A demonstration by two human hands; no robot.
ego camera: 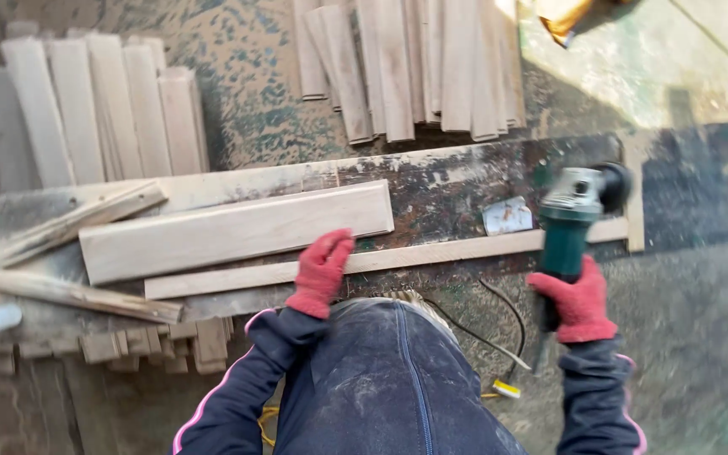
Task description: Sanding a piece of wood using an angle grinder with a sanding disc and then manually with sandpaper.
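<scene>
On dusty workbench (pixel 465 181), left hand (pixel 322 271) flat on pale plank (pixel 238 232), right hand (pixel 579 303) fingers around green grinder (pixel 570 223).

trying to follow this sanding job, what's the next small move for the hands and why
Probably bring the angle grinder in the right hand leftward to the pale plank. The tool sits off the plank's right end, apart from it, while the left hand already presses at the plank's near edge and the thin strip, seemingly steadying them.
</scene>
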